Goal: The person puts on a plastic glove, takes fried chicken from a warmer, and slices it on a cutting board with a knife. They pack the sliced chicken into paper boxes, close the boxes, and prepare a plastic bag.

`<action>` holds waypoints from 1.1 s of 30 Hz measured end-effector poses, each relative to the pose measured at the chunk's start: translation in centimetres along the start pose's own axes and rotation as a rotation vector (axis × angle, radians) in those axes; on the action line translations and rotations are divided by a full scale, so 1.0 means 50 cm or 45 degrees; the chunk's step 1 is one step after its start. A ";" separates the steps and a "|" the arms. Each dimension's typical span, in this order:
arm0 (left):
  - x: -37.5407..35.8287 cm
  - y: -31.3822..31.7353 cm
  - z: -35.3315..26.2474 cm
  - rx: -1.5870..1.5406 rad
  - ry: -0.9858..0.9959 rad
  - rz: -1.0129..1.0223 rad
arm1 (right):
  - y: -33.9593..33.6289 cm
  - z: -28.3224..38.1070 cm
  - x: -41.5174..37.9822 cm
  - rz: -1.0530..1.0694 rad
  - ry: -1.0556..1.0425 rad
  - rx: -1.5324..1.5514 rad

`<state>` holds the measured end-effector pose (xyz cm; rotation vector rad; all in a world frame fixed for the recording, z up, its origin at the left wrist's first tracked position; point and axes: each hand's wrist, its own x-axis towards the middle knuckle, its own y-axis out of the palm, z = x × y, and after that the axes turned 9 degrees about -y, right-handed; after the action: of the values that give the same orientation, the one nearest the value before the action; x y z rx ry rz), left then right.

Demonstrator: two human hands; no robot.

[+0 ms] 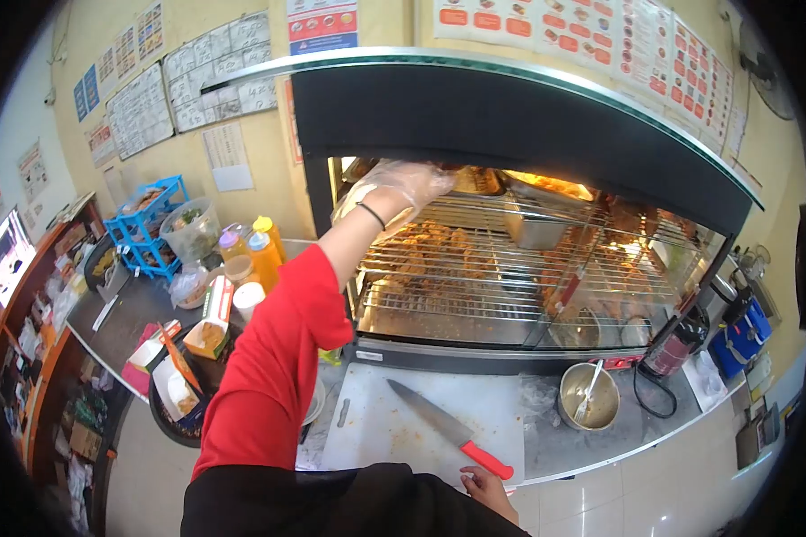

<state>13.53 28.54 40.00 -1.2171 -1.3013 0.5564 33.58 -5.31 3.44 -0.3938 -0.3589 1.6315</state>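
My left hand [410, 190], in a clear plastic glove, reaches into the upper part of a glass food warmer [546, 98]. Its fingers are beside a tray of browned food [476, 182] and partly hidden, so their grip does not show. My right hand [485, 490] is bare and rests at the near edge of a white cutting board [358, 447], fingers slightly apart, holding nothing visible. Just above it lies a knife [439, 419] with a red handle, flat on the board among crumbs. Fried pieces [439, 246] sit on the wire rack [501, 291] inside the warmer.
A metal bowl [604, 412] holding a fork [587, 403] stands right of the board. Sauce bottles [264, 255], a carton [210, 322] and a clear tub [192, 233] crowd the left counter. The warmer's glass pane [640, 286] covers its right side.
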 end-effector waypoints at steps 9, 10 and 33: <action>-0.214 -0.035 0.016 -0.234 0.090 -0.287 | 0.028 0.051 0.047 0.266 -0.047 -0.030; -0.245 -0.034 0.043 -0.264 0.056 -0.217 | 0.034 0.046 0.046 0.217 -0.029 0.044; -0.641 0.190 0.342 -0.273 -0.757 0.483 | 0.086 0.139 0.157 0.453 -0.321 -0.160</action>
<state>-7.58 9.84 15.18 -1.5596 -1.6609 1.1388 25.92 2.07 7.31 -0.3612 -0.6104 2.0201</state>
